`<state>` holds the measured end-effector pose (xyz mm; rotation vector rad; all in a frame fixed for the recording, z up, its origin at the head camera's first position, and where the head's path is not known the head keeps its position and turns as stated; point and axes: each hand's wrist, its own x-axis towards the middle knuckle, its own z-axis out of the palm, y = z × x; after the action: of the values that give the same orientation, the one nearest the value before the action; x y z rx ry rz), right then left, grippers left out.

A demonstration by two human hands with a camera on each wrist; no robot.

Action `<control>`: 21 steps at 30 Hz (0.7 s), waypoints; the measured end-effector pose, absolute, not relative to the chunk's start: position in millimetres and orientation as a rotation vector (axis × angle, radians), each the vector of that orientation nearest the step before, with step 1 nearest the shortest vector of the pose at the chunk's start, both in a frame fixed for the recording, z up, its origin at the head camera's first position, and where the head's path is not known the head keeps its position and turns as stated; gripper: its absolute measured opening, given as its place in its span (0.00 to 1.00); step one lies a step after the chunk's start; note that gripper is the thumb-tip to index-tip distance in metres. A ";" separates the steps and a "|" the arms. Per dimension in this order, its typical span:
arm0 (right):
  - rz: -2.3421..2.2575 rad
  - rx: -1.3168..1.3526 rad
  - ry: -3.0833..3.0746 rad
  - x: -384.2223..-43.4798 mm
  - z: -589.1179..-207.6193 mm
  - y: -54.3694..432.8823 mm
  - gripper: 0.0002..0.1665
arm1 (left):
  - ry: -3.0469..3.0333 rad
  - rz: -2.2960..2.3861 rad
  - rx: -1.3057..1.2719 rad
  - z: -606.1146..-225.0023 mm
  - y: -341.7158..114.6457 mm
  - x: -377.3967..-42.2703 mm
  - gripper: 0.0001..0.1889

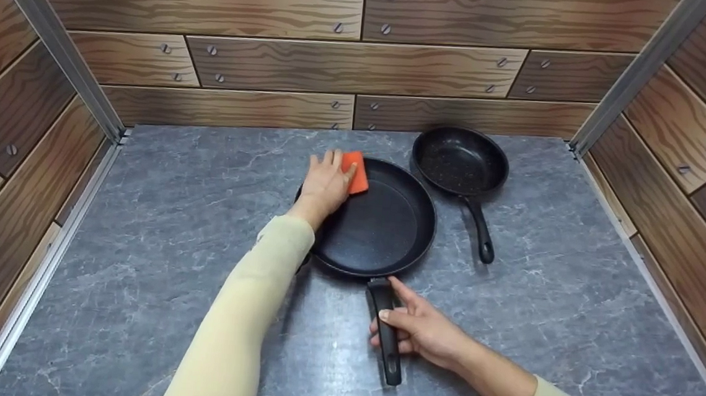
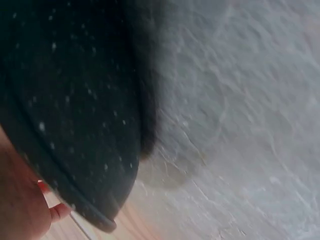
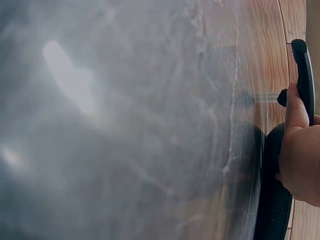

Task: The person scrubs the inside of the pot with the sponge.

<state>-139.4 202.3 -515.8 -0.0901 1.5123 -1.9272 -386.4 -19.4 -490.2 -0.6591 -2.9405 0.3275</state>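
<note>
A large black frying pan (image 1: 376, 224) lies in the middle of the head view, its handle (image 1: 389, 343) pointing toward me. My right hand (image 1: 427, 330) holds that handle, thumb on top and fingers beneath; the right wrist view also shows this hand (image 3: 302, 155) at its right edge. At the pan's upper left, my left hand (image 1: 326, 180) holds an orange sponge (image 1: 356, 172) against the inside near the rim. In the left wrist view the pan's speckled outer side (image 2: 75, 110) hides most of the left hand (image 2: 22, 200) and all of the sponge.
A smaller black frying pan (image 1: 461, 162) stands at the back right, its handle (image 1: 480, 232) angled toward the front. Grey marbled tabletop (image 1: 170, 241) lies under everything. Wood-patterned walls (image 1: 275, 65) with metal corner rails (image 1: 59, 41) enclose the back and sides.
</note>
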 end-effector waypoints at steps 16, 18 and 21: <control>-1.926 -0.093 1.522 -141.0 -514.4 201.2 0.58 | -2.945 0.536 -0.668 -473.2 -39.8 -380.1 0.30; -1.923 -0.091 1.525 -140.9 -514.9 201.6 0.58 | -2.937 0.562 -0.670 -472.1 -42.1 -378.8 0.30; -1.921 -0.089 1.535 -140.4 -515.3 202.2 0.58 | -2.930 0.583 -0.680 -470.8 -44.9 -377.5 0.32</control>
<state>-140.4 202.2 -515.3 -0.0894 1.5349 -1.9213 -377.5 -44.9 -470.8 -0.6803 -2.9303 0.5830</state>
